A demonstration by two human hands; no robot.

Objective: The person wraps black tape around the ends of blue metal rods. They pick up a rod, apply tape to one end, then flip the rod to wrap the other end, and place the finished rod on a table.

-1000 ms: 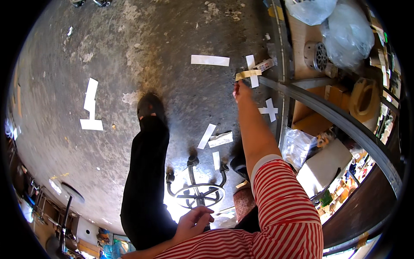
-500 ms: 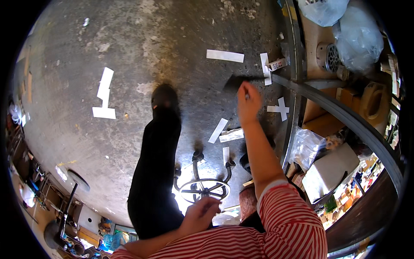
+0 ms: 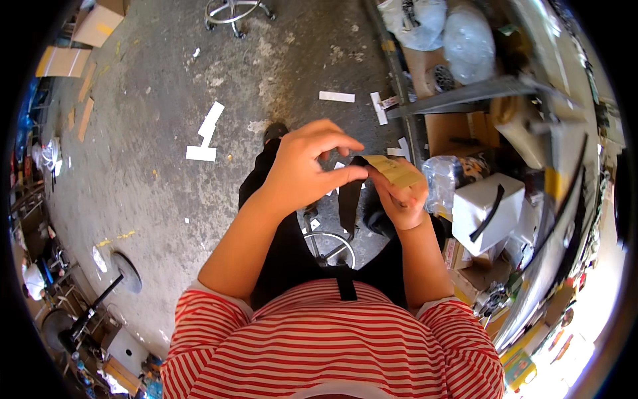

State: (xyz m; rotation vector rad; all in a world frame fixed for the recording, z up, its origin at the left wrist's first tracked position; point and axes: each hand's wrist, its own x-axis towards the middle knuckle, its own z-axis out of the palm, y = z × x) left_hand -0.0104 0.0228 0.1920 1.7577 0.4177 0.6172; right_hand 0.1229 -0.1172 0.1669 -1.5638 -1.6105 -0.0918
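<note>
A black strip hangs in front of me, its upper end turned over beside a yellowish paper-like piece. My right hand is closed around the yellowish piece, fingers curled under it. From the left, my left hand reaches across, thumb and forefinger at the strip's upper end in what looks like a pinch. Whether strip and yellowish piece are joined, I cannot tell. A second, short black strip lies against the front of my striped shirt.
White paper pieces are scattered on the concrete floor. To my right stands a metal-framed rack with plastic bags and a white box. A wheeled stool base shows between my legs. Another stool base stands far ahead.
My right hand has come back from the rack side toward my body. My left hand has risen from my lap to meet it at the strip. The view has shifted, showing more floor ahead.
</note>
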